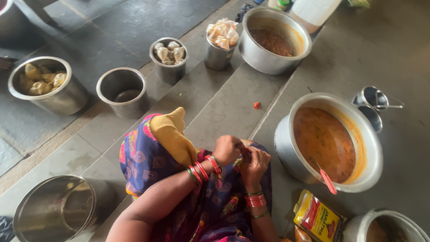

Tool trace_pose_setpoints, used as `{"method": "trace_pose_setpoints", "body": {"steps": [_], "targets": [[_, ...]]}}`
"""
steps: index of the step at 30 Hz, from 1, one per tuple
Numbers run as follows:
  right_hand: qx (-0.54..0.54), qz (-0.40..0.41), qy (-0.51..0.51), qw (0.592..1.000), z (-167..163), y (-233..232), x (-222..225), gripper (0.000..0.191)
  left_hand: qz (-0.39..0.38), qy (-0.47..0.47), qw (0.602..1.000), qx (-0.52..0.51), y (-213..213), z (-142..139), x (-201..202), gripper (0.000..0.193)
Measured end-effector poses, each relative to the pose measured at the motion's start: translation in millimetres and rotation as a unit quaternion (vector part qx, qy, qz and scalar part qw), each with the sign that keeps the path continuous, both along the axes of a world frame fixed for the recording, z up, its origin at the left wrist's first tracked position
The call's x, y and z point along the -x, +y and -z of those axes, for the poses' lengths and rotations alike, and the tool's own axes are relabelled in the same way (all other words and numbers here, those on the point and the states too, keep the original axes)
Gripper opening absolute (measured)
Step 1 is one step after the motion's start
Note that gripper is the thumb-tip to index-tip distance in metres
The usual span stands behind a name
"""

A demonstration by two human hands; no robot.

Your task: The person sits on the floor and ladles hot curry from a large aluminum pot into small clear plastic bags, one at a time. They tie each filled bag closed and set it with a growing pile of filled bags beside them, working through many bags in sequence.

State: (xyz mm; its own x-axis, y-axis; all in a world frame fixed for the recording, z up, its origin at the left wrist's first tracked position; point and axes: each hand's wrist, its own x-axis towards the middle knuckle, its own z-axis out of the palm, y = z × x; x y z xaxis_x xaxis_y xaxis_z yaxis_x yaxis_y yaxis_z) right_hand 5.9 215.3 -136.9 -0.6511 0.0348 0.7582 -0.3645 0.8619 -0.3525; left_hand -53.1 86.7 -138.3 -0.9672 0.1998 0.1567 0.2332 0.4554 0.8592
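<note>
Fingers (pixel 259 157) of the right hand (pixel 254 165) curl inward and meet the left hand (pixel 227 149), which is clenched; both pinch something small between them over the lap, though what it is cannot be made out. Bangles: red and green, on both wrists.

Large metal pots, two: one with orange curry (pixel 329 142) just right of the hands, a red-handled spoon (pixel 327 179) standing in it; one with dark brown filling (pixel 274 39) farther off.

Small steel canisters (pixel 169 59), five: three holding tied plastic pouches (pixel 222 32), one near-empty (pixel 122 91), one lying on its side (pixel 56 208) (lower left).

Steel cups (pixel 374 99), two, beside the curry pot. Yellow-and-red packet (pixel 316 218), one, at the right knee. Stone floor (pixel 219 103) underneath.
</note>
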Motion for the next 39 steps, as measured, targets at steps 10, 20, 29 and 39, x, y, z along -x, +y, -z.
{"method": "trace_pose_setpoints", "body": {"steps": [10, 20, 29, 39], "targets": [[0.551, -0.295, -0.247, 0.741, -0.2, 20.9, 8.3, 0.015, -0.037, 0.008, 0.999, -0.018, -4.3, -15.6, 0.9, 0.014], [0.382, -0.173, -0.137, 0.897, 32.6, 20.2, 18.3, 0.007, 0.021, 0.072, 0.997, -0.025, 0.9, -10.6, -4.3, 0.015], [0.486, -0.108, -0.128, 0.858, 41.1, 53.9, 35.9, 0.01, 0.092, 0.344, 0.91, 0.213, 10.0, -0.7, -14.6, 0.018], [0.104, -0.069, -0.179, 0.976, -20.0, 45.8, -5.5, 0.014, -0.037, -0.311, 0.911, -0.269, 20.1, 37.8, 17.9, 0.022]]}}
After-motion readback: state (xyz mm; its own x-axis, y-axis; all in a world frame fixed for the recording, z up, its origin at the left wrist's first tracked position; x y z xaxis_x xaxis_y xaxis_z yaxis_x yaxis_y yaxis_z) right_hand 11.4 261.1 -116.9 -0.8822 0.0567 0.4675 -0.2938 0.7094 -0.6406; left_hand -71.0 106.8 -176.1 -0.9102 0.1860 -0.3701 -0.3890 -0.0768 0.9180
